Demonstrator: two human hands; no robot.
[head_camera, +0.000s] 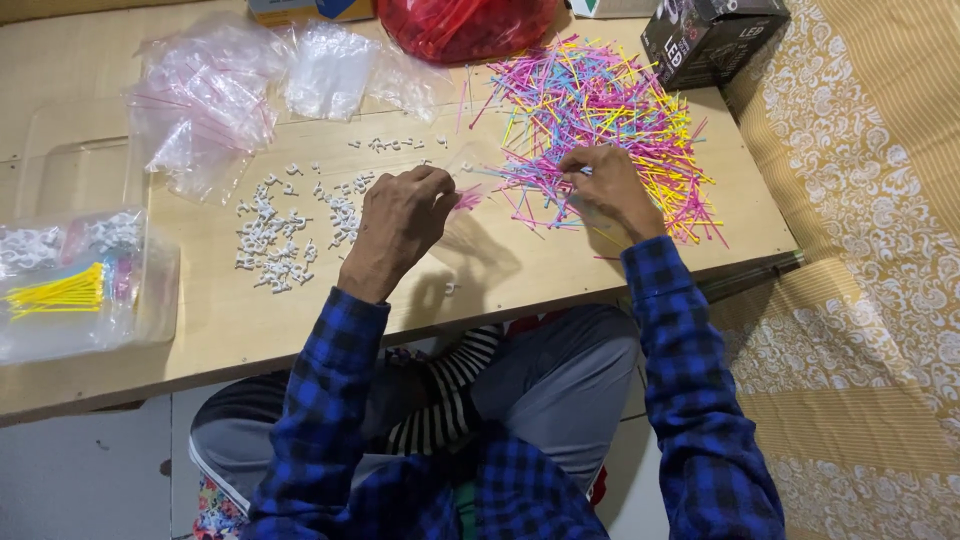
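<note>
Head view: both hands work mid-table, well inside its edges.

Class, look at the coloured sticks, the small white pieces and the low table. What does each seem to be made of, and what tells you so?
Coloured sticks: probably plastic; bright neon pink, yellow and blue, thin and uniform.
Small white pieces: likely moulded plastic; identical little shapes, plain white.
Table: looks like wood or laminated board; pale tan, faint grain, matt top.
The right hand rests in the sticks; the left hand pinches pink ones.
</note>
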